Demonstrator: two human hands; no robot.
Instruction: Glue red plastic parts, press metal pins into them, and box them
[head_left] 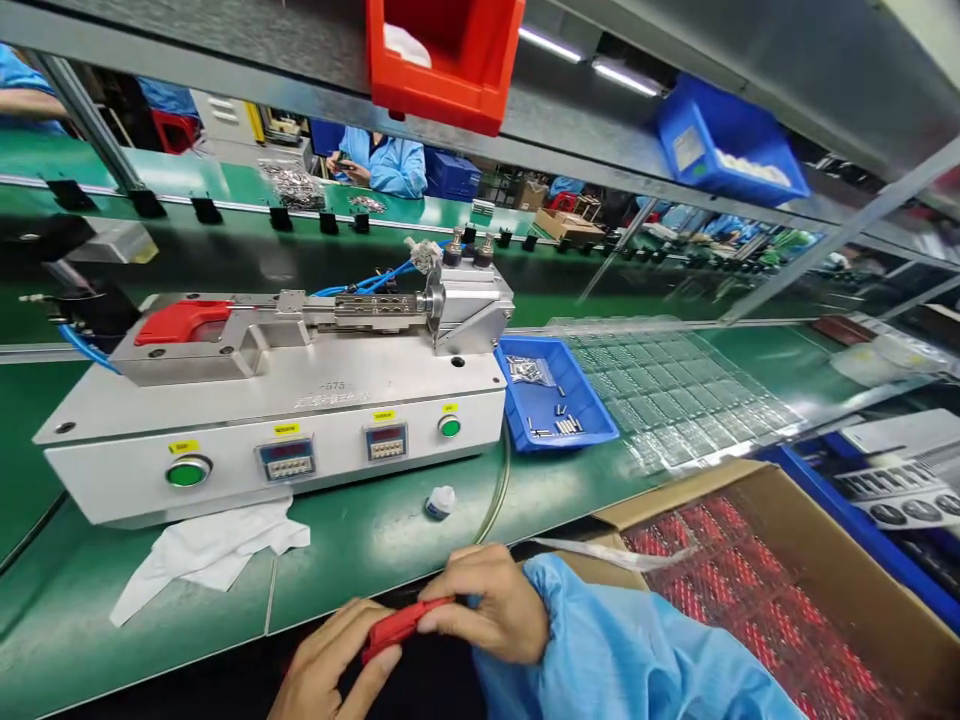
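Between my two hands, at the front edge of the bench, is a small red plastic part [394, 630], its exact kind unclear. My left hand [334, 660] pinches its thicker left end between thumb and fingers. On its thin right end, the thumb and fingers of my right hand [487, 605] are closed. Beyond my hands stands a white bench machine [285, 440] with green buttons and small displays. A similar-coloured red handle-shaped piece [184, 322] sits in the metal fixture on its left top.
A blue tray [555, 390] holds small metal pins and a plastic bag. Clear blister trays [682, 390] lie right of it. A carton [750, 580] of red parts stands at my right. A white cloth [214, 550] and a small jar [440, 502] lie before the machine. Bins hang overhead.
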